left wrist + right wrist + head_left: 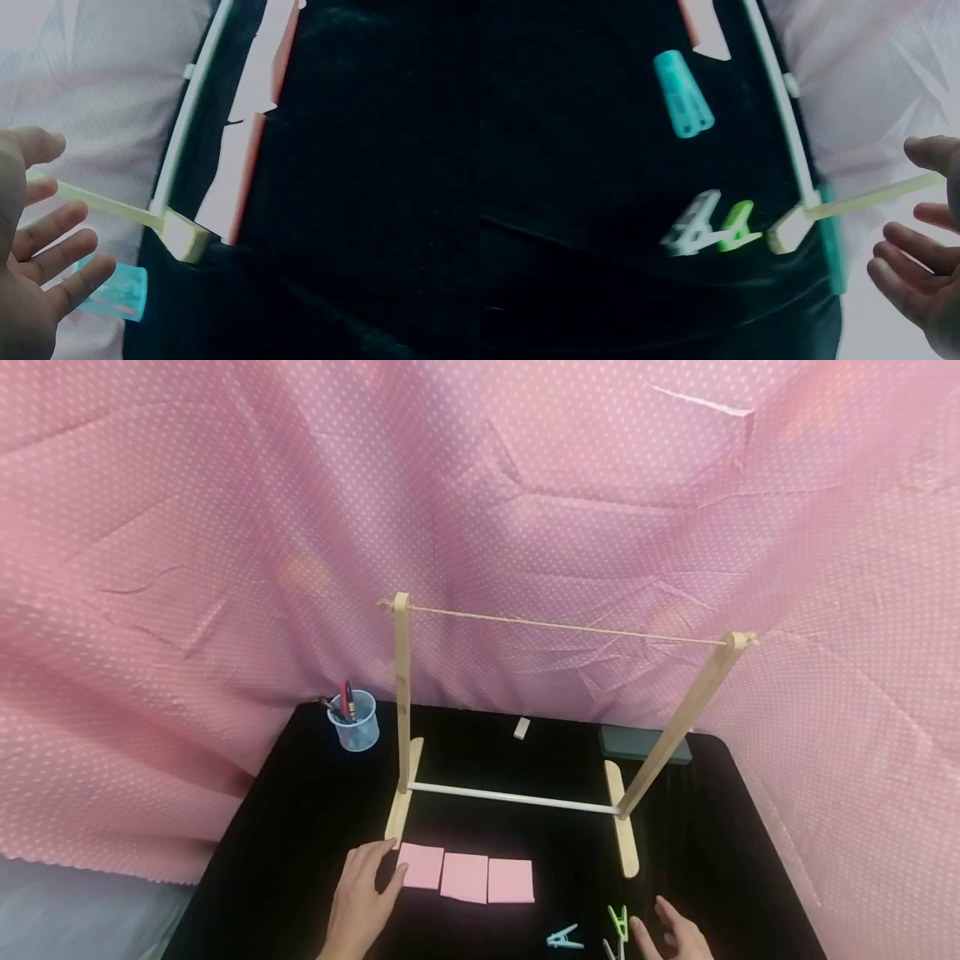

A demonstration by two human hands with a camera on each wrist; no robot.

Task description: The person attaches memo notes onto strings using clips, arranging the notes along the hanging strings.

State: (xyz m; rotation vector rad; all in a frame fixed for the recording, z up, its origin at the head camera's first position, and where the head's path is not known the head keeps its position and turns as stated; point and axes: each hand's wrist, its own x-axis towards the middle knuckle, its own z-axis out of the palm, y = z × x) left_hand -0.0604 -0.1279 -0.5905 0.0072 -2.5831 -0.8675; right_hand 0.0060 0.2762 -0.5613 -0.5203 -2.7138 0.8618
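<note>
Three pink sticky note pads lie in a row on the black table. My left hand is at the row's left end, its fingers spread and its thumb overlapping the end pad in the head view. Its palm looks bare in the left wrist view. At the front right, my right hand holds nothing, its fingers loosely bent. Just left of it are a green clothespin and a grey-white clothespin. A light blue clothespin lies farther left, towards the pads.
Behind the pads stands a wooden frame with two posts, a string tied across the top and a white rod low down. A blue pen cup, a white eraser-like block and a dark green box sit farther back.
</note>
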